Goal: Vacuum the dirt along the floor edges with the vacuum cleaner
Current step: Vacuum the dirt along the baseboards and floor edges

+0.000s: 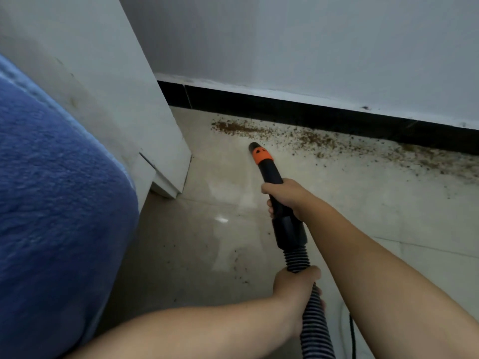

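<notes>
R hand (287, 196) grips the black vacuum nozzle tube (270, 172) from above, fingers curled tight round it, thumb side toward the orange collar (262, 155). L hand (298, 286) is closed round the ribbed hose (313, 330) just behind the black cuff (290, 230), knuckles up; fingertips hidden under the hose. Both forearms bare.

Nozzle mouth (253, 146) points fwd of the R hand, just short of the dirt, near the floor; can't tell if touching.

Dirt (311, 139): 1 long brown band along the black skirting (311, 114), ahead & to the right of the R hand, densest at its left end just beyond the nozzle. Loose specks (239, 265) on the tile floor (375, 203) left of the L hand.

Count: 2 hands, 1 nozzle, 1 hose, 1 thin black cable (352, 335) right of the hose. White furniture panel (116, 99) & 1 blue fuzzy blanket (51, 203) well left of both hands.
</notes>
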Available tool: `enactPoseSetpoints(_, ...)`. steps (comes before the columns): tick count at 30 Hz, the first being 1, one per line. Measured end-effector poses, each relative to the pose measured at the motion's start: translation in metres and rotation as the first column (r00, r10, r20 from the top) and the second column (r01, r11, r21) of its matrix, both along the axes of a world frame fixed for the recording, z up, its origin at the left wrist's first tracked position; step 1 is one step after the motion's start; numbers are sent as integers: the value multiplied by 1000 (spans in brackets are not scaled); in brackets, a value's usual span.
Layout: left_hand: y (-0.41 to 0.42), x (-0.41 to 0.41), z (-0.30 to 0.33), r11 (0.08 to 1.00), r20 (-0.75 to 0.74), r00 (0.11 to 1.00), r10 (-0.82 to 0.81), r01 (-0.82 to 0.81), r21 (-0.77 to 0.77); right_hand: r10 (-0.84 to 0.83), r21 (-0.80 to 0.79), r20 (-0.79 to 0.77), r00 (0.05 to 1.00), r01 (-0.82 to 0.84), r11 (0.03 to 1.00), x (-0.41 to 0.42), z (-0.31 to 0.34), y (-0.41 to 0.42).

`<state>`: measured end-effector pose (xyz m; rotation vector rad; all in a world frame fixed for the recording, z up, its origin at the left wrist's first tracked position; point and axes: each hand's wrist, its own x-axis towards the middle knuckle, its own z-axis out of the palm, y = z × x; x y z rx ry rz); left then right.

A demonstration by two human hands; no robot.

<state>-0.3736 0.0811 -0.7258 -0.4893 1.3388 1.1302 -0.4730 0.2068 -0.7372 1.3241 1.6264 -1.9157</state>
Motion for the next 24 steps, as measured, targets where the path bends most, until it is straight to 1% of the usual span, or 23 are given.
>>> enactPoseSetpoints(4,-2,13,6,996,28,996,-88,87,24,-136,25,25,990,135,991,28,4,11)
enactPoseSetpoints(9,0,20,15,989,149,977,-150,150,15,-344,76,67,937,339,938,67,5,28)
enactPoseSetpoints(12,-1,28,19,979,147,968,-202,198,36,-428,95,82,900,421,902,90,4,34)
enactPoseSetpoints(16,3,24,19,976,125,969,-214,209,53,-521,102,70,851,513,852,94,5,44)
enactPoseSetpoints(19,6,18,16,984,90,981,-173,169,46,-509,78,44,860,505,860,82,6,46)
enactPoseSetpoints(24,6,13,11,997,74,995,-70,67,34,-373,56,35,927,371,927,51,5,35)
